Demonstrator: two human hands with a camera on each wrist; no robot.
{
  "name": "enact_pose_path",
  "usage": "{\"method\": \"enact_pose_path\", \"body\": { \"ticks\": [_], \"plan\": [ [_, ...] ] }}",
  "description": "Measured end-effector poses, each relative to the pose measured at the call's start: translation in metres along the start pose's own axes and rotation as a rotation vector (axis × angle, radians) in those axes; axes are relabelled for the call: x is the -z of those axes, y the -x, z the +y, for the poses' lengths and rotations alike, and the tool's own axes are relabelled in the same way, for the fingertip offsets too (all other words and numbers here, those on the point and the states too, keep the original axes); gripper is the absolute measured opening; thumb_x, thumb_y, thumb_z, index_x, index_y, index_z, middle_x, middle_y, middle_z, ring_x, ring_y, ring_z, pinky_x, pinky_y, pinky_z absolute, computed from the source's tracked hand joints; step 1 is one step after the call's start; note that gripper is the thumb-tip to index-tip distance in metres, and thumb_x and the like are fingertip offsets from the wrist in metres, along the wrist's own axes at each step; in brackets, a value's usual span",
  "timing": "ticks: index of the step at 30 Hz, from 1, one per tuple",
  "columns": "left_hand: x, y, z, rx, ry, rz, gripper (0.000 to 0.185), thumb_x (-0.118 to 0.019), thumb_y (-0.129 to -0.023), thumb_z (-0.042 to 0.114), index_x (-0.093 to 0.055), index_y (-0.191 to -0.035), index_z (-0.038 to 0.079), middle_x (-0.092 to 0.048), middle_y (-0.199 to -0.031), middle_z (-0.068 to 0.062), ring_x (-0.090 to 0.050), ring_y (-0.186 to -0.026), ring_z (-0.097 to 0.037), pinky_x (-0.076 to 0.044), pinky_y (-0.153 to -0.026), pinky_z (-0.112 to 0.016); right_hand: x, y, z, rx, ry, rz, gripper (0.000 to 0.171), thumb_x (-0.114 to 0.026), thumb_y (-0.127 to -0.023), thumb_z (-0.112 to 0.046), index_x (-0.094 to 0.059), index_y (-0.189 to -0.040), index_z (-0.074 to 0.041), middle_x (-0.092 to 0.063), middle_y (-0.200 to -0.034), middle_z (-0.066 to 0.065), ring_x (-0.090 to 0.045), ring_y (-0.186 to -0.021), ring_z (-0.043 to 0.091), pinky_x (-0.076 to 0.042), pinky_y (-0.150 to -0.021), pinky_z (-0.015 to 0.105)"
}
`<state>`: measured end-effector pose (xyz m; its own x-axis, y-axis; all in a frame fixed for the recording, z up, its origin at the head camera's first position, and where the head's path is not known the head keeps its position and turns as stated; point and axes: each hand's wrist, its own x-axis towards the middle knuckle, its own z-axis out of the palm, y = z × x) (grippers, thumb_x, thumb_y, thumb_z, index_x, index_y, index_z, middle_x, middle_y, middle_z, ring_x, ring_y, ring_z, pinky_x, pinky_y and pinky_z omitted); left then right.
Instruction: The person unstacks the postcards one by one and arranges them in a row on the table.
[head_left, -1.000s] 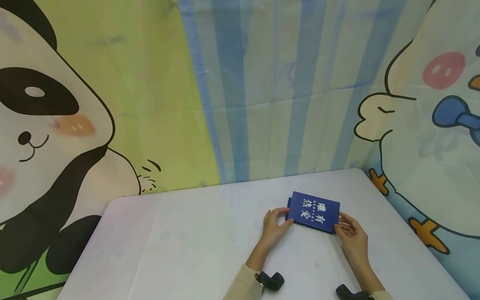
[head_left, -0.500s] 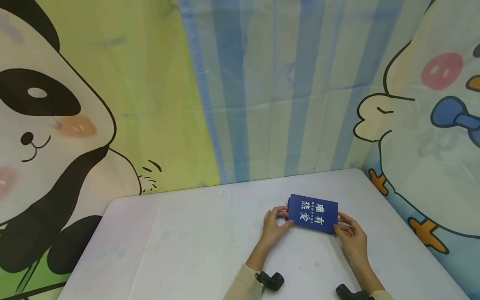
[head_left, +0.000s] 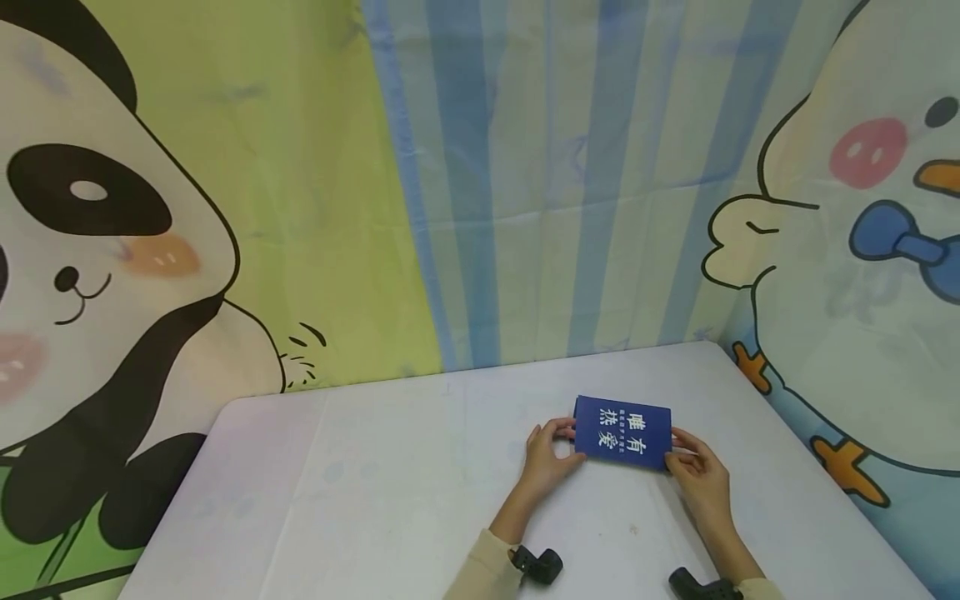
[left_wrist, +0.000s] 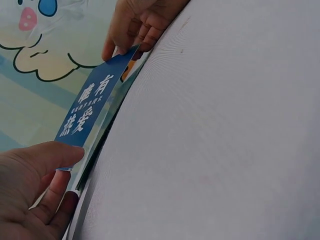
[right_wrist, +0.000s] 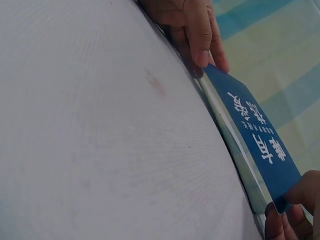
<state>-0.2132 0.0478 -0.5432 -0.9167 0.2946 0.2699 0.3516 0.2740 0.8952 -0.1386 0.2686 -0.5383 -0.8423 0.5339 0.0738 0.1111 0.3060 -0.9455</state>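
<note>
A dark blue book with white Chinese characters lies face up at the right half of the white table. My left hand pinches its left short side, thumb on the near corner and fingers behind. Opposite, my right hand grips the right short side with thumb and fingers. The left wrist view shows the blue cover raised over a pale band and a dark lower edge, between both hands. From the right wrist, the same layers appear beneath the cover, close over the tabletop.
The white table spreads to the left and front of the hands. A printed cloth backdrop with a panda and a white bird rises along the table's back and sides. Black wrist cameras sit at both cuffs.
The blue cover has shifted slightly left and nearer and turned a little straighter. The blue layer that stuck out at its left is now mostly covered. Both hands keep almost the same place.
</note>
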Motion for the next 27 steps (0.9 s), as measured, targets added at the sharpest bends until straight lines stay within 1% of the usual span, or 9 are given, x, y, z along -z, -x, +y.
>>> {"method": "enact_pose_path", "body": {
  "ticks": [3, 7, 11, 15, 17, 21, 23, 25, 27],
  "plan": [
    [0.002, 0.003, 0.0, -0.026, -0.027, -0.006, 0.05, -0.079, -0.073, 0.001, -0.06, -0.12, 0.004, -0.069, -0.1, -0.003, -0.061, -0.105, -0.019, -0.016, -0.114, -0.056, -0.001, 0.0, -0.001, -0.017, 0.006, 0.005, 0.043, -0.06, -0.094, -0.005, -0.054, -0.136, -0.006, -0.055, -0.123, 0.011, -0.051, -0.081, -0.008, -0.045, -0.069, 0.005],
    [0.003, 0.007, 0.001, -0.025, -0.061, -0.004, 0.049, -0.079, -0.073, 0.002, -0.06, -0.119, 0.004, -0.068, -0.1, -0.003, -0.061, -0.104, -0.019, -0.018, -0.113, -0.055, -0.003, 0.003, -0.003, -0.036, 0.01, -0.008, 0.044, -0.061, -0.092, -0.004, -0.053, -0.136, -0.006, -0.054, -0.121, 0.012, -0.05, -0.083, -0.005, -0.044, -0.069, 0.005],
    [0.005, 0.013, 0.004, 0.002, -0.077, -0.007, 0.05, -0.079, -0.073, 0.003, -0.06, -0.119, 0.005, -0.068, -0.098, -0.002, -0.061, -0.104, -0.018, -0.019, -0.113, -0.054, -0.003, 0.007, -0.004, -0.055, 0.043, -0.021, 0.045, -0.061, -0.092, -0.006, -0.052, -0.137, -0.006, -0.053, -0.124, 0.014, -0.047, -0.086, -0.002, -0.041, -0.07, 0.004],
    [0.005, 0.02, 0.009, 0.024, -0.083, -0.023, 0.05, -0.079, -0.072, 0.003, -0.06, -0.118, 0.005, -0.067, -0.097, -0.001, -0.06, -0.105, -0.019, -0.019, -0.113, -0.055, 0.0, 0.011, -0.003, -0.016, 0.05, 0.003, 0.043, -0.063, -0.091, -0.004, -0.055, -0.133, -0.004, -0.057, -0.119, 0.014, -0.048, -0.084, -0.005, -0.04, -0.07, 0.003],
    [0.004, 0.022, 0.01, 0.024, -0.092, -0.03, 0.05, -0.079, -0.072, 0.004, -0.06, -0.118, 0.005, -0.067, -0.096, 0.0, -0.06, -0.105, -0.019, -0.019, -0.113, -0.055, 0.001, 0.012, -0.002, 0.011, 0.035, 0.02, 0.041, -0.064, -0.09, -0.002, -0.058, -0.131, -0.001, -0.059, -0.111, 0.007, -0.049, -0.081, -0.008, -0.042, -0.07, 0.003],
    [0.004, 0.025, 0.012, 0.018, -0.109, -0.036, 0.05, -0.08, -0.071, 0.004, -0.06, -0.118, 0.005, -0.067, -0.095, 0.0, -0.06, -0.104, -0.018, -0.021, -0.112, -0.054, 0.004, 0.012, -0.001, 0.037, 0.006, 0.032, 0.04, -0.065, -0.088, 0.002, -0.06, -0.127, 0.0, -0.057, -0.096, -0.017, -0.051, -0.079, -0.008, -0.044, -0.068, 0.006],
    [0.005, 0.026, 0.013, 0.019, -0.118, -0.041, 0.051, -0.08, -0.071, 0.004, -0.06, -0.118, 0.005, -0.067, -0.095, 0.001, -0.06, -0.104, -0.017, -0.022, -0.112, -0.053, 0.006, 0.013, 0.0, 0.038, 0.008, 0.021, 0.04, -0.064, -0.087, 0.003, -0.061, -0.126, 0.0, -0.055, -0.092, -0.022, -0.051, -0.079, -0.007, -0.044, -0.067, 0.007],
    [0.006, 0.028, 0.014, 0.016, -0.13, -0.046, 0.051, -0.08, -0.071, 0.004, -0.06, -0.118, 0.005, -0.067, -0.094, 0.001, -0.06, -0.104, -0.018, -0.023, -0.111, -0.053, 0.007, 0.014, -0.001, 0.036, 0.028, 0.01, 0.04, -0.064, -0.087, 0.003, -0.061, -0.127, 0.0, -0.057, -0.094, -0.019, -0.051, -0.078, -0.007, -0.044, -0.066, 0.008],
    [0.006, 0.031, 0.015, 0.02, -0.141, -0.054, 0.051, -0.08, -0.071, 0.005, -0.059, -0.118, 0.005, -0.067, -0.095, 0.001, -0.059, -0.105, -0.017, -0.023, -0.111, -0.052, 0.009, 0.016, -0.002, 0.034, 0.054, -0.003, 0.041, -0.064, -0.086, 0.003, -0.061, -0.127, 0.0, -0.061, -0.1, -0.009, -0.051, -0.078, -0.007, -0.045, -0.065, 0.009]
  ]
}}
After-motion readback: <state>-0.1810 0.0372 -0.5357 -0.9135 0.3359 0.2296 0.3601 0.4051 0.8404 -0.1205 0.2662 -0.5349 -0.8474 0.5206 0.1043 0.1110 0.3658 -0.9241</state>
